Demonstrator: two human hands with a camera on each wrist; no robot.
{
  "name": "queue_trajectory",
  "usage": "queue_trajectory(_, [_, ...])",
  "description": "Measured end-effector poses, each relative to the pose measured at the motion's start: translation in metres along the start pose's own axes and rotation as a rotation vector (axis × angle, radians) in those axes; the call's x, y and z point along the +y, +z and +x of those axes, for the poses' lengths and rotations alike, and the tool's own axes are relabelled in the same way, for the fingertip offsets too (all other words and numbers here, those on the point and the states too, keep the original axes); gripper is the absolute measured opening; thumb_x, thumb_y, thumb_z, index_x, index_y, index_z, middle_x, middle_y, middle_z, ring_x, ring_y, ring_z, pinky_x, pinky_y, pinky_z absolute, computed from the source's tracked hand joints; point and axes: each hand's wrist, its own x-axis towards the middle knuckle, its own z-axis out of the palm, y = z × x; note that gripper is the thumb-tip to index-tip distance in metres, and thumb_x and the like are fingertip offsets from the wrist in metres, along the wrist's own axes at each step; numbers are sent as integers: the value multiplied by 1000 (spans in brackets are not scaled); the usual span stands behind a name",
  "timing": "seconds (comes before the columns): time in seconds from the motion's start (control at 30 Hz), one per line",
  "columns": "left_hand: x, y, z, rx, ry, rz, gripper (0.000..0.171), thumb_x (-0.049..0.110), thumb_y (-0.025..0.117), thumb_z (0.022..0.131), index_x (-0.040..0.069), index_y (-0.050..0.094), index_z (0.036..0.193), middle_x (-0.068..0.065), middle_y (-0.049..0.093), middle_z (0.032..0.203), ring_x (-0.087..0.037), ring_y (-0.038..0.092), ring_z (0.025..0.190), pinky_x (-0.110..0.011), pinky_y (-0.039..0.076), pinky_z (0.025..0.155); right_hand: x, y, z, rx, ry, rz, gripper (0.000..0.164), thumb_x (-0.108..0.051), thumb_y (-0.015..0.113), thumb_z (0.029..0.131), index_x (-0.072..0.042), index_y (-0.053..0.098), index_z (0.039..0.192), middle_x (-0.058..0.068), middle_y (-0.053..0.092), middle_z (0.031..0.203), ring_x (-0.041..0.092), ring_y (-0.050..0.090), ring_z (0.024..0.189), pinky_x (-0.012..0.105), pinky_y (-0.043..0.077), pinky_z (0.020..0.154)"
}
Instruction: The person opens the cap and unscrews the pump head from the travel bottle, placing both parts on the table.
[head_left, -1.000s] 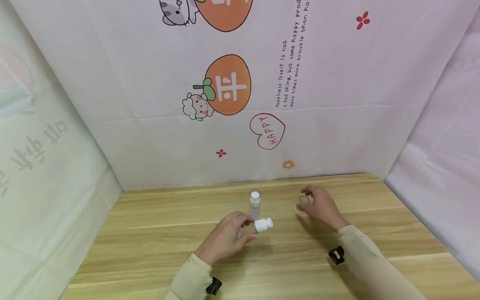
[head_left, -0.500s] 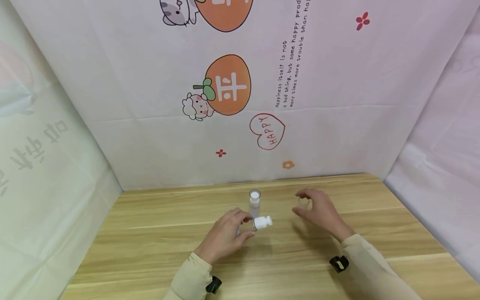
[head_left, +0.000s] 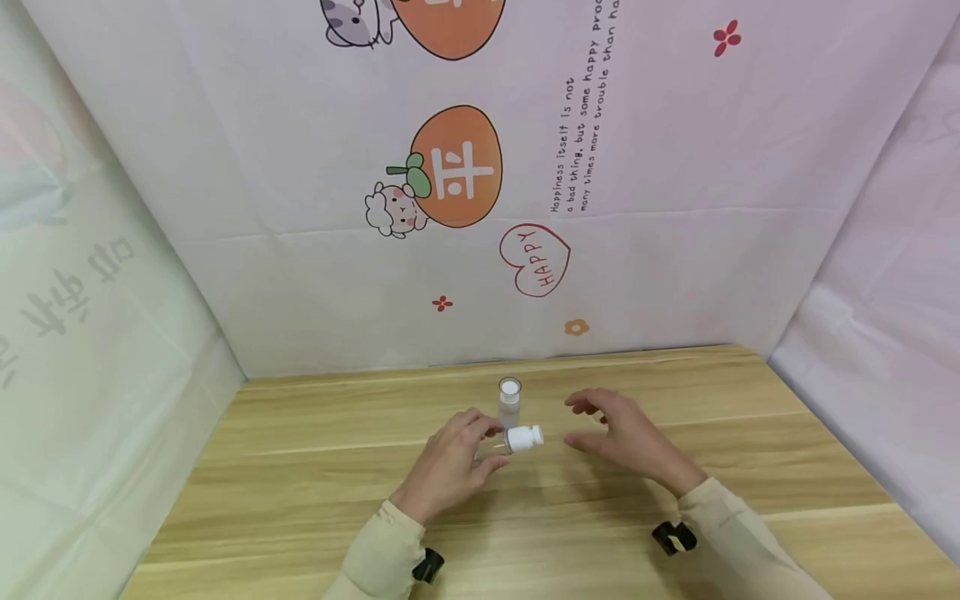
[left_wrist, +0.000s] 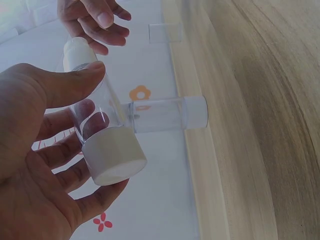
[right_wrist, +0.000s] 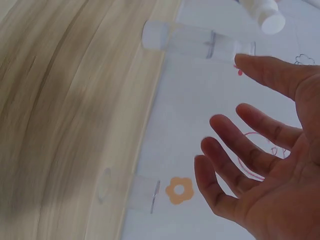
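Note:
My left hand grips a clear pump bottle with a white pump top and a white base. The bottle is tilted, its top pointing right toward the other hand. In the left wrist view the thumb presses across the clear body and the fingers lie behind it. My right hand is apart from the bottle, fingers spread and holding nothing. A clear cap stands on the table beyond the right hand, mostly hidden in the head view. Behind the held bottle, a second pump bottle stands upright with its clear cap on.
The wood-grain table runs back to a white printed cloth. More cloth hangs at the left and right sides. A black strap mount sits at the right wrist, another at the left.
My right hand has let go of the clear cap, leaving it standing on the table, and has moved left toward the held bottle. The left hand has risen slightly with the bottle.

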Motion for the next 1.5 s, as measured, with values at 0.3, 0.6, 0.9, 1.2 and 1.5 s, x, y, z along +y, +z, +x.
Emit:
queue_trajectory(0.3, [2,-1,3,13,6,14,34,20,82,88,8,70,117,-2,67,110,-16,59,98,-34,54,81,-13,2,0,-83,-42,100,44,-20,83,87,-7,64,124,2,69,108,23,61,99,47,54,81])
queue_trajectory(0.6, [4,-2,5,-1,15,14,34,18,81,89,7,69,119,-5,67,113,-19,58,104,-39,52,89,-20,11,2,-148,-81,219,41,-20,82,88,-10,64,123,4,69,106,24,65,95,47,57,81])
queue_trajectory(0.9, [4,-1,4,-24,14,2,34,20,80,90,7,69,119,-5,66,113,-19,57,105,-38,51,90,-28,17,2,-209,-73,297,40,-25,78,92,-8,63,125,8,68,106,24,65,94,41,57,81])
queue_trajectory(1.2, [4,-1,4,-25,14,-10,34,18,80,90,6,69,119,-5,66,113,-20,57,107,-39,51,91,-31,20,5,-224,-57,339,35,-29,77,93,-11,65,120,7,68,99,17,63,89,35,57,79])
queue_trajectory(1.5, [4,-1,2,-18,10,-38,35,17,82,87,6,69,118,-4,66,111,-17,56,102,-36,51,88,-35,23,6,-216,-35,352,26,-25,76,94,-12,65,113,0,65,95,20,63,86,36,57,76])
